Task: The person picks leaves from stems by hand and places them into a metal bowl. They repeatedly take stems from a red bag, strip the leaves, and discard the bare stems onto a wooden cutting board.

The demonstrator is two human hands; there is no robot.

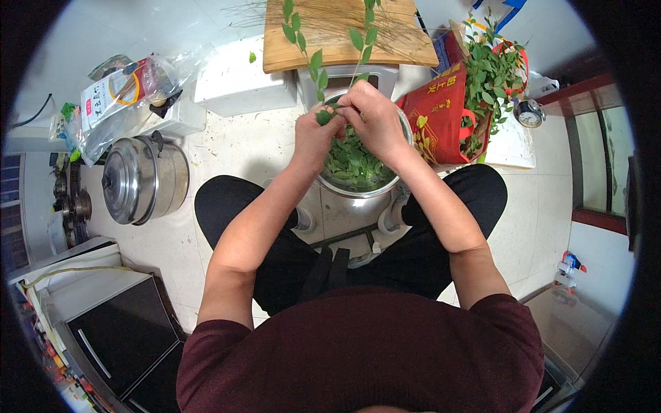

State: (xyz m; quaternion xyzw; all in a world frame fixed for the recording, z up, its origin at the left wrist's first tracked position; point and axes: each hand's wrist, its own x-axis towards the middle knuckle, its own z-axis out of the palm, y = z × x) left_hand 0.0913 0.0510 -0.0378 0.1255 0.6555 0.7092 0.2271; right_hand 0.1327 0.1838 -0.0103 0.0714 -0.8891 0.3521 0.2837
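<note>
A round metal bowl stands on the floor between my feet, with plucked green leaves in it. Over its rim, my left hand pinches a leafy green stem and some leaves. Close beside it, my right hand has its fingers closed on a second leafy stem. Both stems rise away from me past the wooden board, where thin bare stalks lie. The fingertips nearly meet and partly hide what they pinch.
A red bag full of leafy branches stands right of the bowl, near a small clock. At left are a lidded steel pot, a white foam box and plastic packaging. Leaf scraps dot the tiled floor.
</note>
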